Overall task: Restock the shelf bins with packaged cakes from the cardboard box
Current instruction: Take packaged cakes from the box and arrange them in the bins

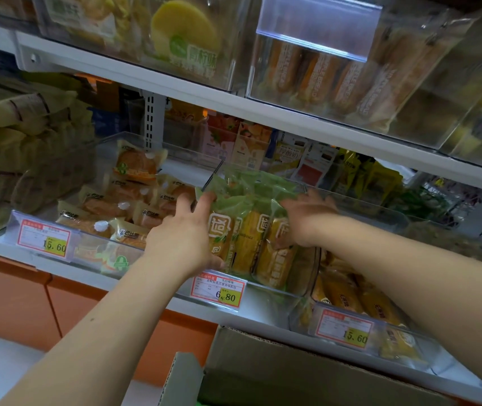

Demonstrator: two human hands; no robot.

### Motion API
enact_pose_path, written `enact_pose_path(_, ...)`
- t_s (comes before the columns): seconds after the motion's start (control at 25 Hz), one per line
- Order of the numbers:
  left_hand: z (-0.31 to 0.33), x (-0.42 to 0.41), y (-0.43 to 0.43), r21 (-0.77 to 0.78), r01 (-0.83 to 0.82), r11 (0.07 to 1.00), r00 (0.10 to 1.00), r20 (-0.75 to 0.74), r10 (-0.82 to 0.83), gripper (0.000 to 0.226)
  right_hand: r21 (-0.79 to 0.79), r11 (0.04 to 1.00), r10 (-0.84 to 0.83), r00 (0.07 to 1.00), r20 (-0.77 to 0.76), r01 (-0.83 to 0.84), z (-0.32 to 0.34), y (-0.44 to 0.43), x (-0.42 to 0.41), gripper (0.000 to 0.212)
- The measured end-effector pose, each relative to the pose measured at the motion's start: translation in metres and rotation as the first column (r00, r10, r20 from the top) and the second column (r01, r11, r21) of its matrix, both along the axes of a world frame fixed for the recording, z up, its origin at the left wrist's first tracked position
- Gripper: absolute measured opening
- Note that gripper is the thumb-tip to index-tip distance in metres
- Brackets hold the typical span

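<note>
Starting at the left, the neighbouring bin (181, 150) is sitting partly filled with round cakes (134, 168) in clear wrappers, with a price tag (44, 241) clipped on its front.

Now the left hand (181, 232) is reaching into the middle bin (311, 268). Its fingers are spread and nearly straight, and it is pressing flat against the left side of the green-and-yellow cake packs (248, 244). The thumb is lying low by the front wall, just above the second price tag (219, 291).

The packs are standing on end in a row inside that middle bin, green tops crinkling upward. They are looking light and soft, sponge in thin glossy film, so a hard squeeze is likely to dent them, and the film is probably slippery. The safer hold seems to be on the broad sides, palms bracing the whole row, not the loose sealed ends.

The right hand (307, 221) is doing just that on the far side of the row. It is blurred, but its fingers are stretching forward and lying open over the packs, not curling round any one of them.

Further right, another bin (436, 347) is holding yellow packs. Below it all, the cardboard box (292, 373) is waiting, its contents hidden from here.
</note>
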State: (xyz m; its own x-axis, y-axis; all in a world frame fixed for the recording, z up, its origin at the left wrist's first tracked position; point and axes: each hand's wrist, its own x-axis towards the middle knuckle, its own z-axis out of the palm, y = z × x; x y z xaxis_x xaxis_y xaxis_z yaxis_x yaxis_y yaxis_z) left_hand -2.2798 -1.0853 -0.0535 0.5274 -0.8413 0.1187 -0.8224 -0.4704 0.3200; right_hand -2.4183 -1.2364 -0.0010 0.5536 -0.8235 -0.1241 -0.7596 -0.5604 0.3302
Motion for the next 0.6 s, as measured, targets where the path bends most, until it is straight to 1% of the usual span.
enact_pose_path(0.12,0.005,-0.001,-0.001,0.052,-0.021,0.998,0.999,-0.025,0.023,0.117,-0.041,0.999,-0.025,0.998,-0.051,0.023,-0.003,0.004,0.003,0.098)
enact_pose_path(0.16,0.006,-0.001,-0.001,0.047,-0.022,0.999,0.999,-0.042,0.024,0.119,-0.044,0.999,-0.03,0.998,-0.049,0.028,-0.002,0.007,0.002,0.098)
enact_pose_path(0.2,0.006,-0.001,0.0,0.03,-0.016,0.999,0.998,-0.066,0.018,0.123,-0.041,0.999,-0.029,1.0,-0.012,0.028,0.0,0.01,-0.001,0.098)
enact_pose_path(0.28,0.003,-0.001,0.005,-0.023,-0.014,1.0,0.989,-0.148,0.01,0.134,-0.053,0.999,0.013,0.987,0.16,-0.005,0.003,0.016,-0.012,0.098)
enact_pose_path(0.36,0.0,-0.003,0.011,-0.099,-0.019,0.995,0.972,-0.236,-0.005,0.142,-0.085,0.995,0.076,0.932,0.354,-0.049,0.005,0.026,-0.033,0.094)
enact_pose_path(0.4,-0.001,-0.004,0.013,-0.133,-0.035,0.991,0.962,-0.272,-0.003,0.143,-0.097,0.993,0.104,0.889,0.445,-0.068,0.004,0.032,-0.046,0.089)
enact_pose_path(0.44,0.0,-0.007,0.016,-0.163,-0.052,0.985,0.961,-0.278,0.004,0.14,-0.113,0.99,0.136,0.829,0.542,-0.088,0.001,0.038,-0.061,0.08)
enact_pose_path(0.48,0.002,-0.013,0.022,-0.204,-0.056,0.977,0.976,-0.219,0.01,0.134,-0.148,0.982,0.185,0.743,0.643,-0.117,-0.003,0.046,-0.076,0.069)
enact_pose_path(0.52,0.004,-0.023,0.03,-0.275,-0.024,0.961,0.996,-0.09,0.0,0.123,-0.189,0.97,0.241,0.628,0.74,-0.15,-0.009,0.058,-0.095,0.054)
enact_pose_path(0.56,0.006,-0.033,0.037,-0.396,0.069,0.916,0.995,0.087,-0.038,0.105,-0.231,0.955,0.295,0.504,0.811,-0.187,-0.016,0.073,-0.113,0.04)
enact_pose_path(0.6,0.007,-0.047,0.045,-0.522,0.222,0.824,0.96,0.265,-0.091,0.081,-0.259,0.939,0.332,0.395,0.857,-0.226,-0.027,0.087,-0.131,0.028)
